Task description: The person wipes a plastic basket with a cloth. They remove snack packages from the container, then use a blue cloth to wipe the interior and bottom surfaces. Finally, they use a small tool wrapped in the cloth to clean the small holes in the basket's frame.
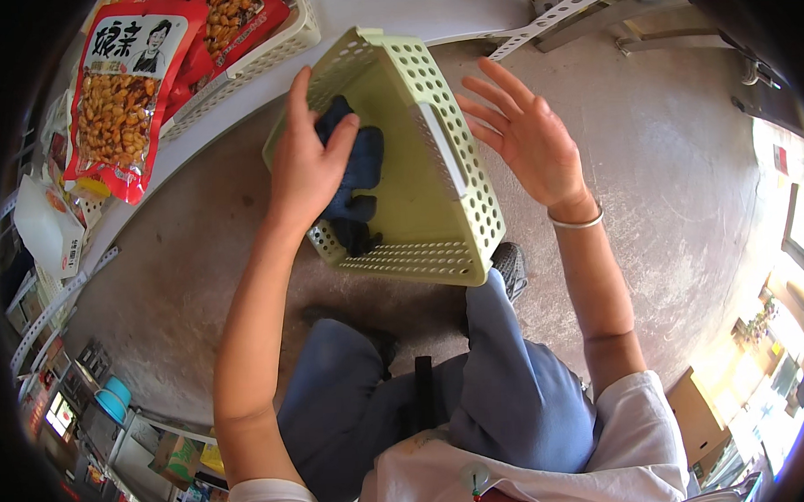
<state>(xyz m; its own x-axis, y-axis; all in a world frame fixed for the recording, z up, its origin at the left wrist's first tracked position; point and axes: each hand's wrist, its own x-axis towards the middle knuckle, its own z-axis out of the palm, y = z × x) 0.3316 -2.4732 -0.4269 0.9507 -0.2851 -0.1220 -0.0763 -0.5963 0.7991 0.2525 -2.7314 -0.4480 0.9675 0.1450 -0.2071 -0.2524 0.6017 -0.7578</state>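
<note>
A pale green perforated plastic basket (pixel 413 177) is tilted over the floor, close to the shelf's edge. Dark blue rolled cloth items, perhaps socks (pixel 361 163), lie inside along its left side, with a black one below them. My left hand (pixel 312 148) is at the basket's left side, thumb over the dark cloth and fingers by the rim; whether it grips the rim or the cloth is unclear. To the right of the basket, my right hand (pixel 521 137) has its fingers spread and holds nothing. Its fingertips are near the perforated wall; contact cannot be told.
A white shelf (pixel 394 12) spans the top, bearing a cream basket (pixel 272 53) with red snack packets (pixel 114 95). A white carton (pixel 48 223) stands at far left. Metal perforated bars (pixel 560 13) rise at upper right. My knees are below; a cardboard box (pixel 696 410) is at lower right.
</note>
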